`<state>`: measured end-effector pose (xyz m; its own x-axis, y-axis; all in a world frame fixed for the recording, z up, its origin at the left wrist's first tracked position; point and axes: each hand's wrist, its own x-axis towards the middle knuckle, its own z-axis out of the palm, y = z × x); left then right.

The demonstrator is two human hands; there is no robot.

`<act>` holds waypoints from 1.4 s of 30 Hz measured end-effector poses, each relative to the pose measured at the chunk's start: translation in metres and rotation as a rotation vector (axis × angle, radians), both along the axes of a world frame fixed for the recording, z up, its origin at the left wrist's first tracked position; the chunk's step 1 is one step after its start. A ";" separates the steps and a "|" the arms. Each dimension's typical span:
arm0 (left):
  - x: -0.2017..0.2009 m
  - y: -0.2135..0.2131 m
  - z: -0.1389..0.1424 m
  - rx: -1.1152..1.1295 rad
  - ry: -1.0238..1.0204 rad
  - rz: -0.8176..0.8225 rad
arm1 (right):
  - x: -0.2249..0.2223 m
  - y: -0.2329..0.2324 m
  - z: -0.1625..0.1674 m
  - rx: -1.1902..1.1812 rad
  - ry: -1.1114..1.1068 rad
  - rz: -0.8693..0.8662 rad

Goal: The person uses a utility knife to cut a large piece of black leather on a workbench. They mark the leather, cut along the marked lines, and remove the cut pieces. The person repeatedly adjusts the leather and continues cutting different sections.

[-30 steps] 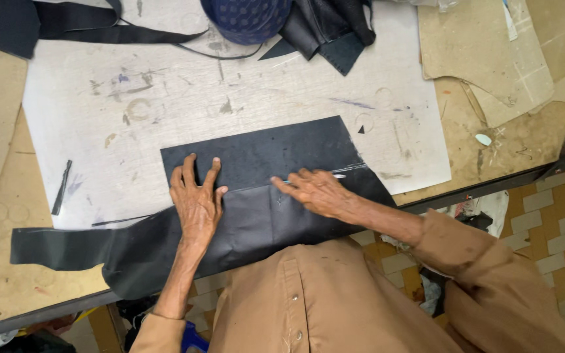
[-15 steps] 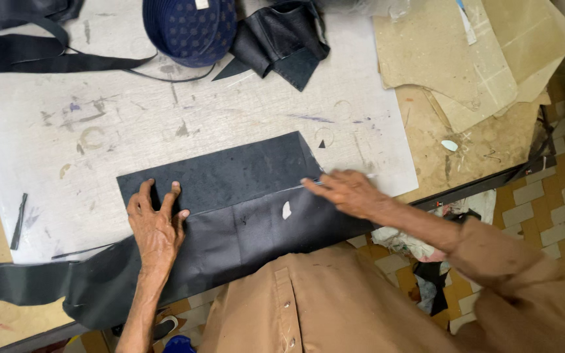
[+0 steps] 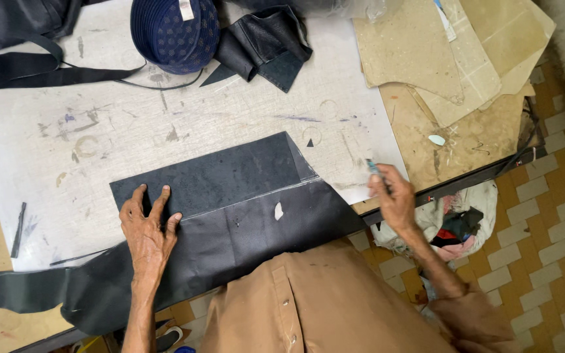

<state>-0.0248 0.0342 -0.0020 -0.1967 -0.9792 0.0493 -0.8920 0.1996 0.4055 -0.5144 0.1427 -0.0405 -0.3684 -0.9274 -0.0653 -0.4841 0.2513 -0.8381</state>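
— Since the earlier frame, the right hand has left the dark leather sheet and gone past its right end, to the worktop edge.

— And what is in that hand?

— Its grip is clenched around a small bluish tool; the tip sticks out above the fingers, too small to name more exactly.

— Where is the left hand?

— The left hand lies flat on the left part of the leather sheet, fingers spread, grip released, pressing on the sheet and holding nothing.

— How does the sheet lie?

— It is folded along a pale line, the upper flap on the white board, the lower part hanging over the near edge against the person's tan shirt. A small pale chip rests near its middle.

— What else is around the sheet?

— Beyond it sit a blue patterned cap and folded black leather pieces. To its upper right lie cardboard patterns. Black straps lie to its upper left, and a thin dark strip to its left.
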 end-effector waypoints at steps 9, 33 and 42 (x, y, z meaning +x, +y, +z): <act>-0.076 0.024 0.002 -0.227 0.399 0.021 | 0.142 -0.078 0.008 -0.154 0.067 0.028; 0.263 -0.121 0.047 -0.454 0.864 0.617 | 0.005 -0.160 0.068 0.037 -0.071 -0.029; 0.264 -0.187 0.008 -0.258 0.726 0.731 | -0.007 -0.202 0.028 0.107 -0.185 -0.069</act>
